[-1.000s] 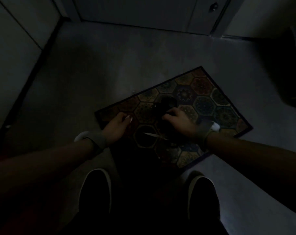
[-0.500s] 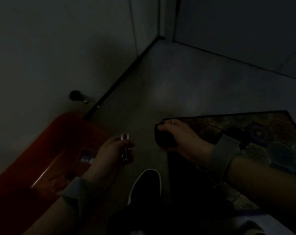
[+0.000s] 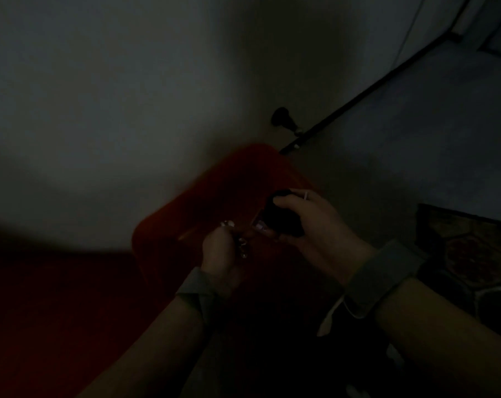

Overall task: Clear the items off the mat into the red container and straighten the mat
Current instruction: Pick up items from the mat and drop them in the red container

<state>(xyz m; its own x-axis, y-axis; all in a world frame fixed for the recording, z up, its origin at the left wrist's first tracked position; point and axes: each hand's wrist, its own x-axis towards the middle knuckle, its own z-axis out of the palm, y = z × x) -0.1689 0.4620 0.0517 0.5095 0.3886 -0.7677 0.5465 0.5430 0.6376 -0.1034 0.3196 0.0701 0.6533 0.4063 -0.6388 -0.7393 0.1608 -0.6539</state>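
Observation:
The scene is very dark. The red container (image 3: 215,179) stands against the wall at centre. My left hand (image 3: 219,259) hovers over its near side, closed on a small shiny metal item (image 3: 241,245). My right hand (image 3: 312,225) is just to the right, over the container's right part, gripping a dark rounded object (image 3: 282,216) whose identity I cannot tell. A corner of the patterned mat (image 3: 470,254) shows at the right edge on the floor.
A pale wall (image 3: 128,110) rises behind the container. A dark doorstop (image 3: 282,117) sticks out of the wall near the baseboard (image 3: 387,81). Grey floor (image 3: 416,153) stretches to the upper right. My shoe (image 3: 328,320) is faintly visible below the right wrist.
Both hands left the mat carrying their items and moved left over the red container. My view swung left, so the mat slid to the right edge.

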